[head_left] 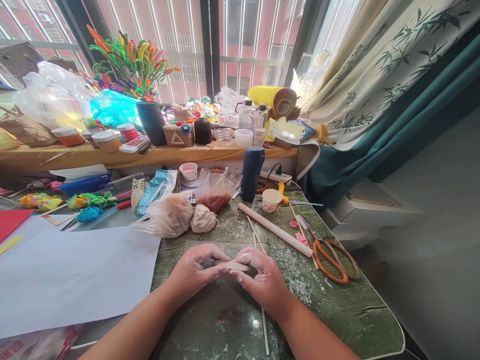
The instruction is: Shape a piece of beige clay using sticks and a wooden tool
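Between my two hands is a small flattened piece of pale clay (239,266), held just above the table. My left hand (198,265) pinches its left end between thumb and fingers. On the other end, the thumb and fingers of my right hand (262,277) are closed, covering part of the piece. White residue coats the fingers of both hands. Beyond them sits a rough lump of the same pale clay (203,219), beside a crumpled plastic bag (165,215). A rolling pin (275,230) lies slanted to the right of my hands.
Orange-handled scissors (332,262) lie near the table's right edge. Thin wooden sticks (264,325) rest beside my right forearm. A paper cup (271,200) and a dark blue bottle (252,174) stand farther back. White paper (82,275) covers the left side.
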Available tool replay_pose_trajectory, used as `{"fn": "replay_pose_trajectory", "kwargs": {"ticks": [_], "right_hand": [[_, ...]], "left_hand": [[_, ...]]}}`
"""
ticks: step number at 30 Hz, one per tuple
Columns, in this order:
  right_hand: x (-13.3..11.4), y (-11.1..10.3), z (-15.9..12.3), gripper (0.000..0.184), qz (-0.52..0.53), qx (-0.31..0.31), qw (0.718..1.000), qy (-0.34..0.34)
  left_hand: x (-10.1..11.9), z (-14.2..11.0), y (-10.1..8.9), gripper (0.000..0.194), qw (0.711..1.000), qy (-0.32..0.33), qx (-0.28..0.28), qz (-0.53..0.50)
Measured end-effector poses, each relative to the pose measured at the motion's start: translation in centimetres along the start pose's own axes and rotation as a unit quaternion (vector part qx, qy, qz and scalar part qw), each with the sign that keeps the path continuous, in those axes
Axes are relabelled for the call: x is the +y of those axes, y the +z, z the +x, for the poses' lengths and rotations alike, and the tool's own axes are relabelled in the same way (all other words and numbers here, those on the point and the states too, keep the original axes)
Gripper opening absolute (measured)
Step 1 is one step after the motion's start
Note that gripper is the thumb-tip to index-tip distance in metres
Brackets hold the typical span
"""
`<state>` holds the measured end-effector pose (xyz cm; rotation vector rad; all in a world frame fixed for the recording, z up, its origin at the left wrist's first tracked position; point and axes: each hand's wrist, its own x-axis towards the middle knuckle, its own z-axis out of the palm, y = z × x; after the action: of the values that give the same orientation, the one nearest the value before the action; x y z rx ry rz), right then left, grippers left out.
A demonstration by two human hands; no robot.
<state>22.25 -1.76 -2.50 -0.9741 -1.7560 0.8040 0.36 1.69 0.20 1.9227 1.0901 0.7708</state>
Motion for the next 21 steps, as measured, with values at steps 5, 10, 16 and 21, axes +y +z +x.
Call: {"fn": "replay_pose_trajectory", "kwargs": {"ticks": [5,10,16,21], "right_hand": [[0.2,0.1,-0.1,0.015,0.003,0.018,0.999,-0.033],[0.0,-0.2,0.2,0.029,-0.105,0.022,0.991,-0.08],[-0.2,-1.5,-1.1,0.032,-0.182,-0.098,0.974,-0.092],[0.7,-1.5,-1.5,0.038,-0.184,0.01,0.98,-0.079]], "left_hand": [[-0.5,0.1,-0.1,0.018,0.996,0.076,-0.026,0.029],[-0.5,0.0,-1.3,0.023,0.974,0.181,-0.008,0.135],[-0.8,-0.6,-3.0,0.031,0.968,0.123,-0.143,0.168],[-1.1,-0.3,-1.3,0.042,0.97,0.098,-0.111,0.191]]}}
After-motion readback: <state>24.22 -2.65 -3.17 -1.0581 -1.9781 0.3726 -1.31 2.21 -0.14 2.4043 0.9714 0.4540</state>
